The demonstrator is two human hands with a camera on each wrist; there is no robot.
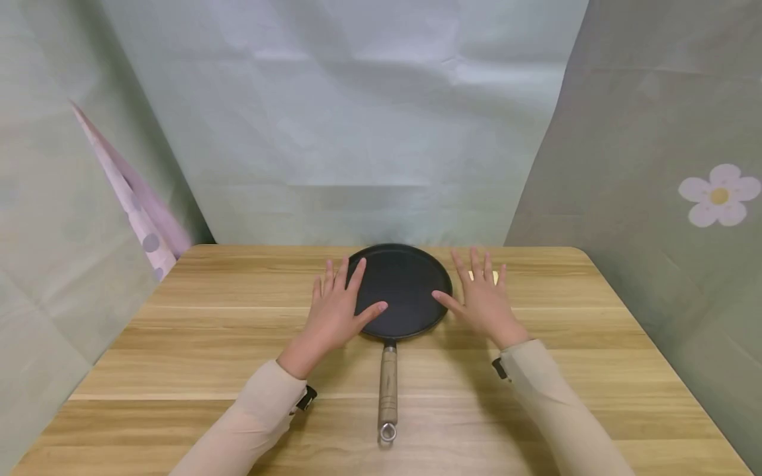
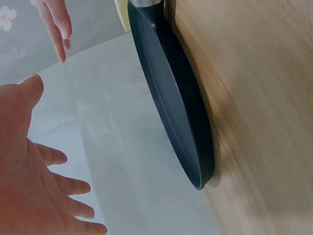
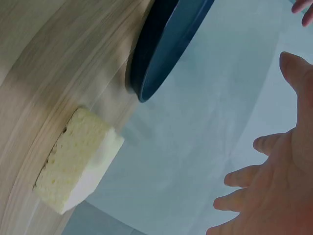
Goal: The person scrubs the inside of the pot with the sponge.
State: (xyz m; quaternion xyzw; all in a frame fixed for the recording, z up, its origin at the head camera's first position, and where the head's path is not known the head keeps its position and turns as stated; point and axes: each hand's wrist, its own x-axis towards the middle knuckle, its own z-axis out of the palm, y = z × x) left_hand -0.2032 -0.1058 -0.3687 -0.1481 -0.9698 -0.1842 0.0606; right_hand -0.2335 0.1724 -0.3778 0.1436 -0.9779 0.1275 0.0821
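A flat black frying pan [image 1: 406, 284] lies on the table, its wooden handle [image 1: 388, 387] pointing toward me. Over the pan's left rim hovers my left hand [image 1: 337, 311], fingers spread and nothing held. My right hand [image 1: 487, 305] is raised on the other side, also with straight, spread fingers, its thumb overlapping the right rim in the head view. Behind those right fingers sits a yellow sponge [image 3: 73, 159] with a pale top layer, mostly hidden in the head view. In both wrist views the palms are raised above the tabletop.
The wooden table [image 1: 196, 330] has rounded far corners. Pale curtains surround it at the back [image 1: 381, 132] and both sides, with a flower print [image 1: 719, 196] on the right one. A metal ring [image 1: 388, 432] ends the pan handle.
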